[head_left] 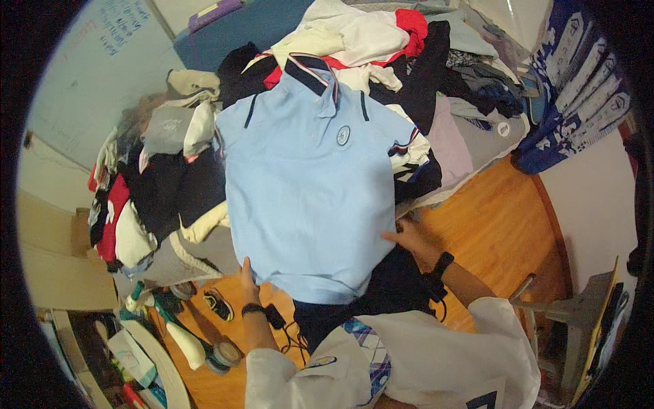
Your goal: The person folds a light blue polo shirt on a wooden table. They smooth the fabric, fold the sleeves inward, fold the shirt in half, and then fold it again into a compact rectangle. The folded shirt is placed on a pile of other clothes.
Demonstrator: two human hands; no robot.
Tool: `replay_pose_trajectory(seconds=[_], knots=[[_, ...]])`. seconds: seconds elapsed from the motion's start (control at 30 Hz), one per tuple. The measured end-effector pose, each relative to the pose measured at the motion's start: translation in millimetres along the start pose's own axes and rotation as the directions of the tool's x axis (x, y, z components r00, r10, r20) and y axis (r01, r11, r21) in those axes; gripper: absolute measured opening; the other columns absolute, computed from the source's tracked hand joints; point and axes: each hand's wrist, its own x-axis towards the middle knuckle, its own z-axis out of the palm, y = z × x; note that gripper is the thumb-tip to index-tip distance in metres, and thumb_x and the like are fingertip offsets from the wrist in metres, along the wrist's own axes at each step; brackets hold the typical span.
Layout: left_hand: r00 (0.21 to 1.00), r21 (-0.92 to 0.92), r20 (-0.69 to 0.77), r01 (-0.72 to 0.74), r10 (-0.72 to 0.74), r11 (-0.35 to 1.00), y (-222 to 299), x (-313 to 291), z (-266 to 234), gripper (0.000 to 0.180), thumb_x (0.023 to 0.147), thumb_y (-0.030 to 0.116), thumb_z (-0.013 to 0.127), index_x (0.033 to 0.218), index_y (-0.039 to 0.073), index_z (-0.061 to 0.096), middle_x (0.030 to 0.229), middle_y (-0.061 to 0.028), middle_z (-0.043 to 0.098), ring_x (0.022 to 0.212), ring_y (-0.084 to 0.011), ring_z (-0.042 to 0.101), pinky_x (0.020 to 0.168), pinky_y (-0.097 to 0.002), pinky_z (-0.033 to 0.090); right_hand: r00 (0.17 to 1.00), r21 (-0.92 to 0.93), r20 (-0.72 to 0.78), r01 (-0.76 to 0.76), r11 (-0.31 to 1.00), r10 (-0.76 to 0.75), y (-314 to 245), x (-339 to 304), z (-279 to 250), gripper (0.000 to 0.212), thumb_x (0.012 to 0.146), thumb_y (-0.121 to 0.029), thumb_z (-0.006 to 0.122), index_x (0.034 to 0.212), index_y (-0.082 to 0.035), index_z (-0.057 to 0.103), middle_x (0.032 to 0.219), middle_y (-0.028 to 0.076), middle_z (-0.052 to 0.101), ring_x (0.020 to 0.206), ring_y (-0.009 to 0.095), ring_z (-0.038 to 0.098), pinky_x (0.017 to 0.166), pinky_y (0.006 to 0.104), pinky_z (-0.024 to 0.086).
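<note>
At far left is a whiteboard (102,68), then a heap of clothes (180,129) that runs on behind the shirt. The left hand (248,281) is at the shirt's lower left edge, fingers pointing up; whether it grips the fabric I cannot tell.

The pale blue shirt (306,191) lies front up in the middle, collar (310,71) against the heap and hem (310,290) toward the person. It should handle as light and soft – nothing fragile, not very slippery, though the body will likely sag and crease if held at one point. The ribbed hem looks firmer; its two ends, or the shoulder seams, would make good holds.

The right hand (417,245) is at the lower right edge, thumb apart from the fingers and at the fabric – whether it pinches is unclear. Beyond are bare floor (490,225) and a blue-and-white cloth (579,82).
</note>
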Motion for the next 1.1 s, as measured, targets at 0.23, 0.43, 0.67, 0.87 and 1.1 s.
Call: replay_pose_trajectory(seconds=[0.23, 0.43, 0.67, 0.87, 1.1], knots=[[0.993, 0.102, -0.117, 0.012, 0.000, 0.995, 37.4, -0.1, 3.3, 0.034, 0.072, 0.012, 0.055, 0.100, -0.002, 0.042, 0.095, -0.0157, 0.049, 0.085, -0.0241, 0.049, 0.066, -0.0344, 0.043, 0.996, 0.257, -0.085, 0.003, 0.966, 0.019, -55.7, 17.2, -10.3, 0.021, 0.076, -0.020, 0.051, 0.085, -0.003, 0.043, 0.075, 0.005, 0.046, 0.062, 0.018, 0.044, 0.058, 0.0306, 0.039], [0.981, -0.021, 0.022, -0.191, 0.191, 0.981, 73.4, -93.5, 10.9, 0.024, 0.070, 0.006, 0.053, 0.092, -0.003, 0.050, 0.082, -0.0065, 0.053, 0.071, -0.0179, 0.050, 0.064, -0.0293, 0.040, 0.623, -0.505, -0.461, 0.402, 0.764, -0.632, -112.5, 43.1, -52.9, 0.021, 0.078, -0.018, 0.049, 0.088, -0.002, 0.042, 0.070, 0.007, 0.049, 0.061, 0.015, 0.045, 0.054, 0.0285, 0.037], [0.979, 0.206, -0.061, -0.176, 0.192, 0.963, 62.2, -179.8, 16.6, 0.021, 0.070, 0.003, 0.057, 0.087, 0.000, 0.045, 0.085, -0.0105, 0.053, 0.069, -0.0165, 0.052, 0.058, -0.0265, 0.041, 0.824, -0.337, -0.396, 0.280, 0.899, -0.405, -164.0, 18.5, -132.6, 0.020, 0.074, -0.019, 0.055, 0.080, 0.000, 0.056, 0.059, 0.004, 0.050, 0.052, 0.010, 0.046, 0.048, 0.0243, 0.036], [0.991, 0.590, -0.115, 0.012, 0.070, 0.807, 43.8, -210.8, 22.6, 0.025, 0.071, 0.011, 0.059, 0.084, 0.001, 0.040, 0.082, -0.0120, 0.053, 0.067, -0.0164, 0.051, 0.055, -0.0289, 0.042, 0.855, -0.693, -0.358, 0.027, 0.721, -0.375, -70.7, 18.6, -144.7, 0.019, 0.072, -0.019, 0.057, 0.071, 0.000, 0.055, 0.060, 0.001, 0.051, 0.052, 0.009, 0.046, 0.048, 0.0228, 0.037], [0.997, 0.974, 0.081, -0.082, 0.014, 0.210, 11.3, -179.4, -22.8, 0.047, 0.075, 0.040, 0.049, 0.097, -0.002, 0.047, 0.082, -0.0201, 0.056, 0.073, -0.0291, 0.055, 0.064, -0.0349, 0.043, 0.907, 0.043, -0.386, -0.165, 0.985, 0.169, 22.8, -41.4, -134.9, 0.024, 0.077, -0.026, 0.053, 0.062, -0.006, 0.051, 0.053, -0.001, 0.047, 0.046, 0.007, 0.042, 0.039, 0.0211, 0.031]])
